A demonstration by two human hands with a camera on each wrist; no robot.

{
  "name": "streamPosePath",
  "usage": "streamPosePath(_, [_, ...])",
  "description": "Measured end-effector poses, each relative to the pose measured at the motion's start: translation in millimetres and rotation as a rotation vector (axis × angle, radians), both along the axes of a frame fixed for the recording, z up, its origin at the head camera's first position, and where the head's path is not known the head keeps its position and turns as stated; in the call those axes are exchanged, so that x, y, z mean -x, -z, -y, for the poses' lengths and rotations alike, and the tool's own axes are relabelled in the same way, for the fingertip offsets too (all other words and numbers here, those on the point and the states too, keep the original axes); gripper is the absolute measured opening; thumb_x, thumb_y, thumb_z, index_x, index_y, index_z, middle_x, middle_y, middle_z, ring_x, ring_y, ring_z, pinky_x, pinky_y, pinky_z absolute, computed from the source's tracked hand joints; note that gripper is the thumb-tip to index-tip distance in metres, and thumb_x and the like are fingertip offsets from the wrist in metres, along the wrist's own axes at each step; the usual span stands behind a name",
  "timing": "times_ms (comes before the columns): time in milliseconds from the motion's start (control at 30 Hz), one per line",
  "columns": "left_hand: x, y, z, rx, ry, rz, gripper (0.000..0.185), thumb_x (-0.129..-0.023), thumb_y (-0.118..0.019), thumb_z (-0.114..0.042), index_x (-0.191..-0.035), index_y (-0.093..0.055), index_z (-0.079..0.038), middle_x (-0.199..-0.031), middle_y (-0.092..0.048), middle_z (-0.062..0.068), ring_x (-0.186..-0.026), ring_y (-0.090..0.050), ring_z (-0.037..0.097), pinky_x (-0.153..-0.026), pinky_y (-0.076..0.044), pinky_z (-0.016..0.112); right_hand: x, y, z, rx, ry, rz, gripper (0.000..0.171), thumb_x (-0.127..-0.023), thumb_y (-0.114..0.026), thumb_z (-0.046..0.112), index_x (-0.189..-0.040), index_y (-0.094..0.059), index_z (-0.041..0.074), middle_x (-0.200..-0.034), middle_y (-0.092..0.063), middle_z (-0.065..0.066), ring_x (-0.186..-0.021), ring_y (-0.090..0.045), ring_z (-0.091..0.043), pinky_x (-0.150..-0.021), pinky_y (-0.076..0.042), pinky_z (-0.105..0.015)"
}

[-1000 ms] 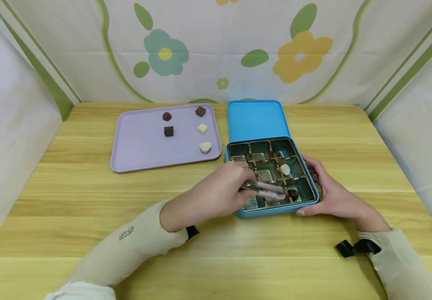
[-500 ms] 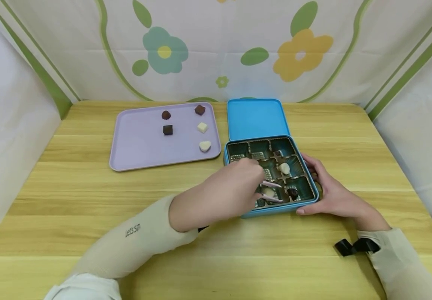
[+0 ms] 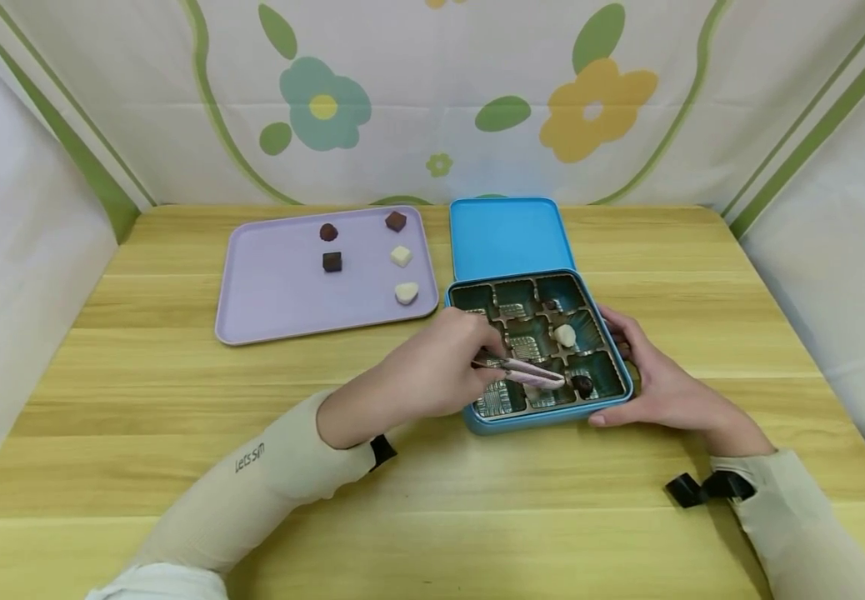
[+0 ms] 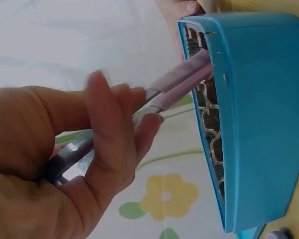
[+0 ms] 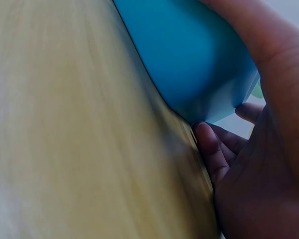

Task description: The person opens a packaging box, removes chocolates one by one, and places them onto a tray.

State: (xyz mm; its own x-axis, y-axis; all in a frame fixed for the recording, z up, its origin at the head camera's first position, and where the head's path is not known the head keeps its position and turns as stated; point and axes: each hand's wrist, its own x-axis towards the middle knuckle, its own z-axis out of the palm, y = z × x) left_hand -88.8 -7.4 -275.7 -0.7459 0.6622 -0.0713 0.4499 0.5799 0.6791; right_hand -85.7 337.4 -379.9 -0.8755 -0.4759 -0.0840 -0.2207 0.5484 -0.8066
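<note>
My left hand (image 3: 432, 367) pinches metal tongs with pink-covered tips (image 4: 184, 77), reaching over the front middle compartment of a blue tin (image 3: 522, 418). The tongs' two arms lie close together in the head view and hide part of that compartment; I cannot tell whether they hold anything. My right hand (image 3: 665, 396) grips the tin's right side, thumb at the near corner and fingers around the far side. Inside the tin's divided liner, a whitish chocolate (image 3: 565, 336) sits in the right column, with a dark round chocolate (image 3: 582, 386) in front of it and a small dark piece (image 3: 550, 306) behind.
A lilac tray (image 3: 275, 287) lies left of the tin, bearing several chocolates, among them a dark square one (image 3: 332, 262) and a white rounded one (image 3: 406, 292). The blue lid (image 3: 511, 237) lies flat behind the tin. A floral curtain (image 3: 432, 100) closes off the table's back.
My left hand first went right with the tongs spread around a pale piece in the front middle compartment, then drew back left; the tongs' arms came closer together. My right hand stayed on the tin.
</note>
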Motion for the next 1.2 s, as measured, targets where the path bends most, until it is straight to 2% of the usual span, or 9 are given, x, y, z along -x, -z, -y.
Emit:
streamPosePath(133, [-1.6, -12.1, -4.8, 0.048, 0.008, -0.018, 0.013, -0.096, -0.082, -0.008, -0.108, -0.084, -0.003, -0.103, -0.079, 0.009, -0.079, -0.065, 0.016, -0.062, -0.049, 0.019, 0.5, 1.1, -0.2, 0.004, 0.001, -0.001, 0.145, -0.069, -0.102, 0.006, -0.174, -0.005, 0.034, -0.166, -0.031, -0.013, -0.129, -0.045, -0.003, -0.097, -0.041, -0.010])
streamPosePath(200, [-2.3, -20.9, -10.1, 0.105, 0.017, -0.018, 0.013, -0.094, -0.083, -0.008, -0.107, -0.084, -0.004, -0.103, -0.079, 0.008, -0.080, -0.063, 0.014, -0.061, -0.048, 0.019, 0.9, 2.5, 0.0, 0.008, -0.002, -0.005, 0.145, -0.069, -0.102, 0.005, -0.174, -0.006, 0.033, -0.165, -0.032, -0.012, -0.128, -0.046, -0.004, -0.097, -0.042, -0.010])
streamPosePath(300, [-3.7, -33.1, -20.3, 0.228, 0.051, -0.027, 0.006, -0.094, -0.079, -0.001, -0.095, -0.082, -0.007, -0.091, -0.073, 0.003, -0.075, -0.052, 0.014, -0.057, -0.039, 0.020, 0.2, 4.1, -0.1, 0.022, 0.005, -0.006, 0.145, -0.068, -0.102, 0.005, -0.174, -0.008, 0.034, -0.165, -0.033, -0.010, -0.127, -0.047, -0.005, -0.097, -0.042, -0.010])
streamPosePath(467, [-4.1, -38.5, -30.1, 0.327, 0.094, -0.052, 0.017, -0.094, -0.070, 0.006, -0.092, -0.076, -0.009, -0.090, -0.070, 0.002, -0.072, -0.053, 0.014, -0.055, -0.037, 0.022, 2.2, 4.0, 1.2, 0.031, 0.018, -0.009, 0.144, -0.067, -0.103, 0.005, -0.173, -0.009, 0.035, -0.164, -0.035, -0.008, -0.127, -0.049, -0.007, -0.098, -0.042, -0.010])
streamPosePath(567, [-1.5, -32.4, -27.2, 0.288, 0.065, -0.027, 0.013, -0.096, -0.073, 0.003, -0.100, -0.080, -0.008, -0.099, -0.076, 0.004, -0.079, -0.060, 0.015, -0.058, -0.043, 0.021, 3.2, 3.4, 1.5, 0.027, 0.015, -0.014, 0.144, -0.068, -0.103, 0.006, -0.173, -0.009, 0.035, -0.163, -0.036, -0.009, -0.126, -0.049, -0.009, -0.097, -0.042, -0.011])
streamPosePath(700, [3.3, -18.4, -14.7, 0.166, 0.027, 0.019, 0.011, -0.097, -0.080, -0.005, -0.108, -0.083, -0.003, -0.105, -0.080, 0.009, -0.083, -0.064, 0.014, -0.064, -0.048, 0.021, 2.4, 3.9, 0.0, 0.015, 0.011, -0.011, 0.144, -0.068, -0.103, 0.007, -0.173, -0.008, 0.035, -0.163, -0.036, -0.010, -0.125, -0.049, -0.009, -0.097, -0.044, -0.013])
streamPosePath(967, [7.6, 4.8, 13.3, -0.047, 0.000, 0.105, 0.022, -0.099, -0.079, -0.009, -0.118, -0.079, 0.003, -0.090, -0.077, 0.010, -0.048, -0.060, 0.008, -0.059, -0.049, 0.018, 2.6, 5.2, -0.1, 0.014, 0.014, -0.008, 0.143, -0.069, -0.103, 0.007, -0.173, -0.009, 0.035, -0.161, -0.037, -0.009, -0.124, -0.050, -0.008, -0.097, -0.044, -0.013])
streamPosePath(1100, [5.9, 9.5, 16.1, -0.069, -0.038, 0.110, 0.019, -0.100, -0.078, -0.009, -0.117, -0.080, 0.001, -0.097, -0.078, 0.011, -0.051, -0.063, 0.010, -0.056, -0.050, 0.019, 1.8, 5.3, 0.3, 0.011, 0.019, -0.009, 0.144, -0.068, -0.103, 0.007, -0.173, -0.009, 0.034, -0.164, -0.036, -0.009, -0.125, -0.049, -0.008, -0.097, -0.043, -0.012])
streamPosePath(1200, [4.3, 6.7, 13.7, -0.035, -0.023, 0.051, 0.018, -0.099, -0.079, -0.009, -0.114, -0.082, 0.000, -0.104, -0.079, 0.011, -0.062, -0.063, 0.009, -0.060, -0.050, 0.018, 1.9, 4.0, 1.0, 0.007, 0.021, -0.007, 0.144, -0.068, -0.103, 0.008, -0.173, -0.008, 0.035, -0.165, -0.035, -0.008, -0.125, -0.049, -0.008, -0.097, -0.044, -0.013])
